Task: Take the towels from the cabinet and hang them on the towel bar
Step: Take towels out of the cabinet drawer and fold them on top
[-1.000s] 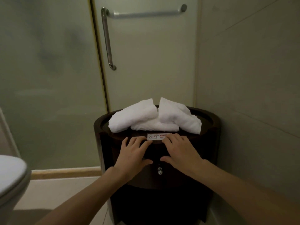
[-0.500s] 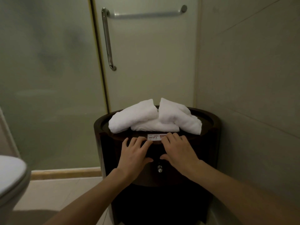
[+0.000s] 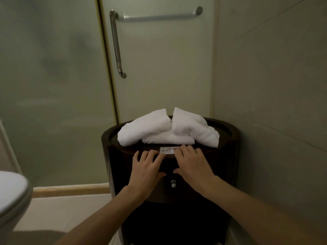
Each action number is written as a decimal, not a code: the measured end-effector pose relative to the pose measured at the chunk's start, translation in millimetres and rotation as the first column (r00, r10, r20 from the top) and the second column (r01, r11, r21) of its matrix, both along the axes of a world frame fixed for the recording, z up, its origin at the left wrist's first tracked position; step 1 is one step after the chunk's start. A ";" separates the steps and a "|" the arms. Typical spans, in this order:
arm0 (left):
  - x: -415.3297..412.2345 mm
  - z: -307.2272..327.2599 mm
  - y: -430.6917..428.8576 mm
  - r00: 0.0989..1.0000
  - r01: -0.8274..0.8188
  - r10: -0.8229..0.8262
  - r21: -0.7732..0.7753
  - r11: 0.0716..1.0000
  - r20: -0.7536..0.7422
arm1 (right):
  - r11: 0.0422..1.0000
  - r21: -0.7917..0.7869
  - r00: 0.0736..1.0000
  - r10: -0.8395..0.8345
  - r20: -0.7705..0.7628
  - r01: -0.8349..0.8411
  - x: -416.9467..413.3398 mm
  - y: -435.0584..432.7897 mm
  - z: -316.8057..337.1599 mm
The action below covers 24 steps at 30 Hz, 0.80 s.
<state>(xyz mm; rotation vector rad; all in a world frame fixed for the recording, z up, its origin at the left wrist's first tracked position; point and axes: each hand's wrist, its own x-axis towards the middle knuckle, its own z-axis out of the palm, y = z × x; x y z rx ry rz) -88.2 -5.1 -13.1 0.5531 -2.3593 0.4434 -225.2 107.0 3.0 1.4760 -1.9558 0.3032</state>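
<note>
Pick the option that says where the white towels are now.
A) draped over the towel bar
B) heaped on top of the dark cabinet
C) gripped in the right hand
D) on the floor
B: the white towels lie heaped on the dark cabinet's top; the towel bar is bare.

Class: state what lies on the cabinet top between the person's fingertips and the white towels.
Head view: a WIFI label on a narrow strip of dark cabinet top; the right fingers cover its end.

The toilet (image 3: 12,193) is cut off by the left edge. The right hand (image 3: 193,165) covers part of the label (image 3: 166,150); its small print is unreadable. The cabinet (image 3: 228,165) is cut off below.
</note>
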 end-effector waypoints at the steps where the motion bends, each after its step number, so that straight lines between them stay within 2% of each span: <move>1: 1.0 -0.2 -0.4 1.000 0.005 -0.005 -0.001 1.000 0.004 | 1.000 0.004 1.000 0.001 0.001 -0.001 -0.5 0.5 -0.6; 5: 6.0 8.5 -4.6 0.995 0.039 -0.038 -0.001 0.999 0.087 | 0.997 0.023 0.997 0.079 0.024 -0.080 -2.8 5.0 5.3; 10: 9.8 49.5 -18.0 0.993 0.094 -0.097 0.062 0.994 0.060 | 0.984 -0.033 0.978 0.178 0.113 -0.175 -13.5 6.3 34.1; 13: 4.5 76.4 -33.6 0.999 0.018 -0.021 0.082 0.997 0.039 | 0.992 -0.055 0.989 0.118 0.092 -0.113 -27.5 0.7 54.2; 17: -3.3 90.1 -53.4 0.985 -0.142 0.125 0.146 0.979 0.121 | 1.000 -0.018 0.998 -0.022 0.063 0.023 -43.1 -6.6 67.7; 20: -9.6 91.7 -64.2 0.971 -0.184 0.151 0.171 0.968 0.187 | 0.994 0.008 0.986 -0.109 0.129 0.109 -54.7 -12.6 68.0; 24: -23.5 89.9 -78.6 0.962 -0.181 0.147 0.137 0.974 0.229 | 0.983 0.152 0.964 -0.133 0.231 0.100 -64.4 -28.2 67.9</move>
